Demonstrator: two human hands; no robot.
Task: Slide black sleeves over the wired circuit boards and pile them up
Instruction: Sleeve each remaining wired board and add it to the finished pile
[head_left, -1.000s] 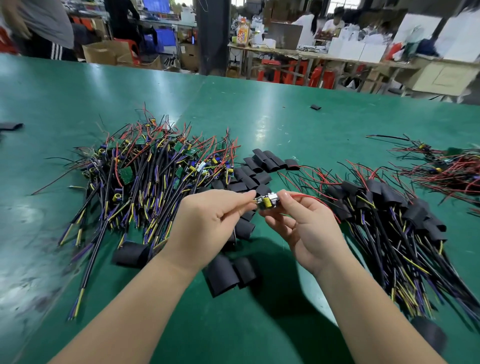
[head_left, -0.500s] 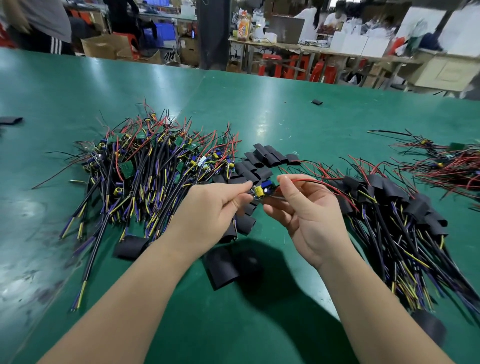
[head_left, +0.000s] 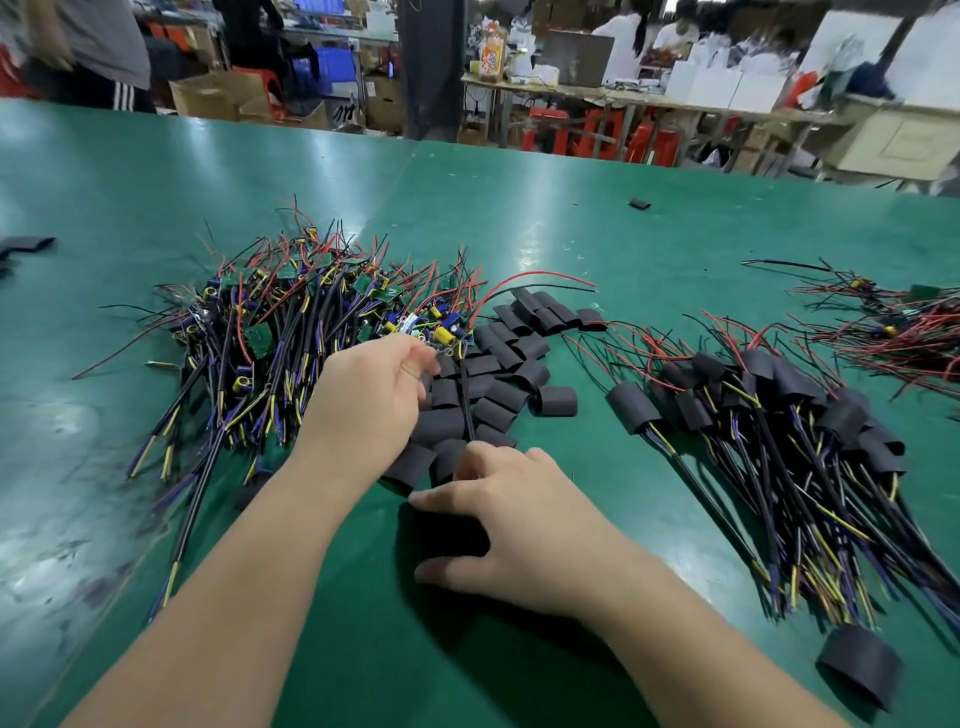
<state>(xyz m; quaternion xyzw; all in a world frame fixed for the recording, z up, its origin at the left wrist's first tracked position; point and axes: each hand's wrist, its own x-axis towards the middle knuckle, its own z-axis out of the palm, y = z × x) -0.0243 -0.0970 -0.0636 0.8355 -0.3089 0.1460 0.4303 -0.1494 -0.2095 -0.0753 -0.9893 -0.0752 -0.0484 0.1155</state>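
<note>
The left hand (head_left: 374, 400) is pinching 1 wired circuit board (head_left: 445, 336) above the loose black sleeves (head_left: 511, 358). The right hand (head_left: 524, 525) is reaching onto their near edge, fingers curled, grip impossible to tell.

We cannot tell if the dark patch (head_left: 448, 536) under the right hand (head_left: 524, 525) is sleeve or shadow. The left hand (head_left: 371, 400) covers part of the circuit board (head_left: 447, 336) it pinches. The picture's edge cuts the far-right wire pile (head_left: 904, 332).
</note>
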